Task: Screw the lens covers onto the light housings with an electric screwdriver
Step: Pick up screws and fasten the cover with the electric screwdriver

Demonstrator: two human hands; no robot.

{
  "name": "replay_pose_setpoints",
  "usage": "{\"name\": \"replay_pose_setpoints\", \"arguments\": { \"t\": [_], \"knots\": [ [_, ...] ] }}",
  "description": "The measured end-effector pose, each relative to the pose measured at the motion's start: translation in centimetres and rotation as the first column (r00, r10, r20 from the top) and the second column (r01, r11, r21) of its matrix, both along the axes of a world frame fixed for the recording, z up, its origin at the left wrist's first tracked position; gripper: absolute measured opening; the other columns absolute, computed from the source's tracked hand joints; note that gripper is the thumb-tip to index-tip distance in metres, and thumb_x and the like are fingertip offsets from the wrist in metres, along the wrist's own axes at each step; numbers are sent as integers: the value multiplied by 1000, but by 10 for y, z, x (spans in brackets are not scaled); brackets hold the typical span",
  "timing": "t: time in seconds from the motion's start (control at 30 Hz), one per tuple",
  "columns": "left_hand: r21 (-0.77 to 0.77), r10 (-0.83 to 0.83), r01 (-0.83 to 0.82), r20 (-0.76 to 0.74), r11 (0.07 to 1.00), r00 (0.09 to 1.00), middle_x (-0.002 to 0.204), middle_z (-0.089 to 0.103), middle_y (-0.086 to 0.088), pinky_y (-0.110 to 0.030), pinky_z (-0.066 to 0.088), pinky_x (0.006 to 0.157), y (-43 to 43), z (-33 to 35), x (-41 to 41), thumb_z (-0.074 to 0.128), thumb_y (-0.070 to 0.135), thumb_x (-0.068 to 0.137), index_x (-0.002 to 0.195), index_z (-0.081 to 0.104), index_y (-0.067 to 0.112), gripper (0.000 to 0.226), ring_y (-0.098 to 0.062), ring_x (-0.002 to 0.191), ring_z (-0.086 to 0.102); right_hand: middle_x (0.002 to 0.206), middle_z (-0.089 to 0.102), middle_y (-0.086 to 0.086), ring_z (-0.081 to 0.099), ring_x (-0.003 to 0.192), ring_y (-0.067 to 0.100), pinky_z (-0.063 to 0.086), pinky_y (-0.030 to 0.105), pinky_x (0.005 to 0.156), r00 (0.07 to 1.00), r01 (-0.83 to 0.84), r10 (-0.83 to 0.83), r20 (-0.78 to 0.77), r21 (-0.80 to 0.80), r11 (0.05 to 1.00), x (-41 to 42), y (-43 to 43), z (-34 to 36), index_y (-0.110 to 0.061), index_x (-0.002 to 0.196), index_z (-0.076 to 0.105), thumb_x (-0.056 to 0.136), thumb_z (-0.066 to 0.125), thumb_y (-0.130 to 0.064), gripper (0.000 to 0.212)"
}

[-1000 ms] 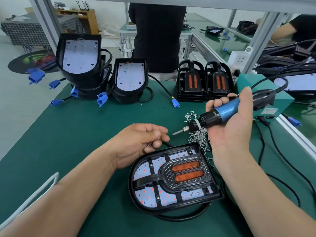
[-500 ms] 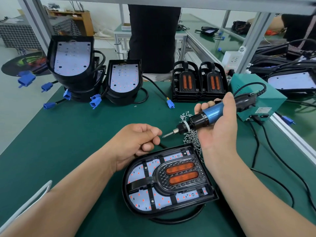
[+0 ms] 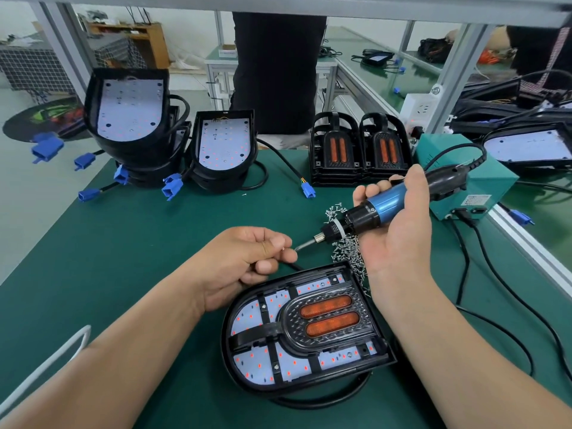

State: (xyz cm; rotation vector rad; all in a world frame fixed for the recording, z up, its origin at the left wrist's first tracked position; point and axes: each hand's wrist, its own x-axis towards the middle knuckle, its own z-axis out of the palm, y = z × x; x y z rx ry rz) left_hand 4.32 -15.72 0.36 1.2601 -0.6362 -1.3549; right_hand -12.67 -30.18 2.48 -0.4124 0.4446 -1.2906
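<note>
Beside the lens cover (image 3: 325, 323), left hand (image 3: 247, 261) pinches a screw (image 3: 284, 249) at the bit (image 3: 305, 244), right hand (image 3: 396, 236) gripping the electric screwdriver (image 3: 383, 202); next, seat it squarely.

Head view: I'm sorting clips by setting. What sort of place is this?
Probably a lamp assembly line: stacked light housings, a pile of loose screws on the green workbench, and an electric screwdriver in the right hand.

Blue screwdriver (image 3: 387, 201) in right hand (image 3: 399, 243)
</note>
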Motion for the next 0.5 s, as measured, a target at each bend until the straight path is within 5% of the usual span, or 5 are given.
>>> {"name": "replay_pose_setpoints", "arguments": {
  "t": [0.17, 0.5],
  "knots": [
    [-41, -9, 10, 26, 999, 1000, 77, 61, -3, -12, 23, 39, -1, -2, -1, 70, 21, 92, 95, 70, 7, 15, -4, 50, 38, 80, 63, 5, 65, 69, 22, 61, 40, 78, 1000, 0, 0, 1, -16, 1000, 0, 0, 1, -9, 101, 61, 97, 78, -34, 31],
    [-29, -54, 54, 15, 998, 998, 94, 75, -12, -12, 27, 37, 0, -2, 3, 75, 6, 81, 101, 77, 4, 21, -4, 50, 41, 81, 62, 5, 64, 69, 22, 61, 40, 81, 1000, 0, 1, 21, -45, 999, 0, 1, 4, -9, 102, 60, 97, 78, -34, 30]
  ]
}}
